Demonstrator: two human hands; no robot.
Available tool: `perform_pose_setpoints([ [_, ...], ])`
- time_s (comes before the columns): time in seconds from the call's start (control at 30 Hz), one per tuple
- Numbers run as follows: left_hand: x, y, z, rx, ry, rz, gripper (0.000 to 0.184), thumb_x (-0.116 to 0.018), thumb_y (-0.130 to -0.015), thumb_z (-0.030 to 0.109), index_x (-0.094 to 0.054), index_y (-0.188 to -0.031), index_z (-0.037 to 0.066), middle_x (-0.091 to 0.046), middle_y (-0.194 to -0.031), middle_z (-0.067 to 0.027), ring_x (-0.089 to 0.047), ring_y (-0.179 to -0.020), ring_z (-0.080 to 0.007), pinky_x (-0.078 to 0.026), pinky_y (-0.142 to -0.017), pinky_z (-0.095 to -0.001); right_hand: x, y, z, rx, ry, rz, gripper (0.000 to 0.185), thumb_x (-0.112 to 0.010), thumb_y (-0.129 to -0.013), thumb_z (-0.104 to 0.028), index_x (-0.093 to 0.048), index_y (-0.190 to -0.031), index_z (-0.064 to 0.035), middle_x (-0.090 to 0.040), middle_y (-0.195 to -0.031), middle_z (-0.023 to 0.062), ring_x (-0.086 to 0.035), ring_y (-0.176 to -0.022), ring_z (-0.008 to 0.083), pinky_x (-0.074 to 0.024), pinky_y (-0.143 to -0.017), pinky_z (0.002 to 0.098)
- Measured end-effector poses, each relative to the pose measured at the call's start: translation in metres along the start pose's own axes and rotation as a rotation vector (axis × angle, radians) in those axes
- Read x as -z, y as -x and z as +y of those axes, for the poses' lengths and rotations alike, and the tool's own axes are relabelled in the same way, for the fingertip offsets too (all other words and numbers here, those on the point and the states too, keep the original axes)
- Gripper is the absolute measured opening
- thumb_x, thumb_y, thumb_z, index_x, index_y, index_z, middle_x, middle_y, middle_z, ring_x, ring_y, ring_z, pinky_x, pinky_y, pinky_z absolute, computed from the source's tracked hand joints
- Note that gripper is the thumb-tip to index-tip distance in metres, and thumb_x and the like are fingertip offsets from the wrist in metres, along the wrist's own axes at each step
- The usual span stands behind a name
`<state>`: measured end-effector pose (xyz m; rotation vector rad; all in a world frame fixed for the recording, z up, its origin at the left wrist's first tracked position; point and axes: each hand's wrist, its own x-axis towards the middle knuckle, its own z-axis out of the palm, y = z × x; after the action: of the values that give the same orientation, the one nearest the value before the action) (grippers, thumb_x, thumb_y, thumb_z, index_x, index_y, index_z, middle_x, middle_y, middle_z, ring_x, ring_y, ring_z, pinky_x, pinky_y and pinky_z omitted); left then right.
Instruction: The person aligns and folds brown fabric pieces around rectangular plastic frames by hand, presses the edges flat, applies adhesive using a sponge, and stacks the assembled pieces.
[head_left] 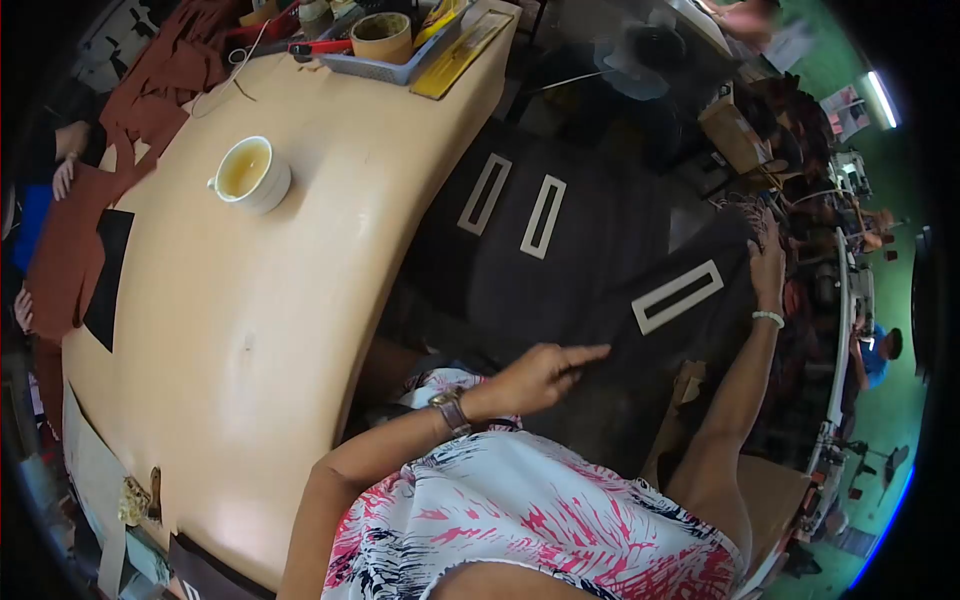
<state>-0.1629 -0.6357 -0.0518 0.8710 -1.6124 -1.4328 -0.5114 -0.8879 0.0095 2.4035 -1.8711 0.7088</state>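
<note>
Dark brown sheet material (pixel 520 300), which looks like leather or cloth, hangs beside the table edge. Three cream rectangular frames with long slots show on it: one at the left (pixel 485 194), another beside it (pixel 543 217) and a third at the right (pixel 678 297). My left hand (pixel 540 380), with a watch on its wrist, points its index finger at the sheet below the third frame; the other fingers are curled, and nothing shows in them. At the far right, my right hand (pixel 767 262), with a pale bracelet, grips the sheet's edge; its fingertips are partly hidden.
On the tan table (pixel 300 330) stands a white cup (pixel 262 180) of yellowish liquid. A blue-grey basket (pixel 400 70) holds tape and tools. Another person's hands (pixel 64 178) rest on reddish-brown leather (pixel 70 245) at left. A fan (pixel 635 60) and a carton (pixel 735 128) lie beyond.
</note>
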Motion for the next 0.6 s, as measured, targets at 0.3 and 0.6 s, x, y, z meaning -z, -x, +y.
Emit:
perform_pose_setpoints([
  [0.3,-0.033,-0.010,-0.096,0.260,-0.008,-0.121,0.079,-0.053,-0.090,0.027,0.002,-0.143,0.008,-0.062,-0.086,-0.0209,-0.059,-0.078,-0.0232,-0.047,-0.076,-0.0316,-0.172,-0.086,-0.039,0.258,0.045,-0.215,0.062,-0.058,-0.077,-0.001,-0.038,-0.133,-0.0154,-0.063,-0.096,0.0197,-0.060,-0.088,0.0362,-0.0471,-0.075,0.0425],
  [0.6,-0.015,-0.031,-0.094,0.555,0.170,-0.325,0.085,-0.052,-0.090,0.034,0.009,-0.141,0.002,-0.062,-0.105,-0.0187,-0.059,-0.100,-0.0246,-0.042,-0.091,-0.0285,-0.283,-0.071,-0.083,0.217,0.248,-0.313,0.057,-0.054,-0.080,-0.004,-0.038,-0.133,-0.0163,-0.059,-0.107,0.0162,-0.053,-0.105,0.0324,-0.0284,-0.098,0.0564],
])
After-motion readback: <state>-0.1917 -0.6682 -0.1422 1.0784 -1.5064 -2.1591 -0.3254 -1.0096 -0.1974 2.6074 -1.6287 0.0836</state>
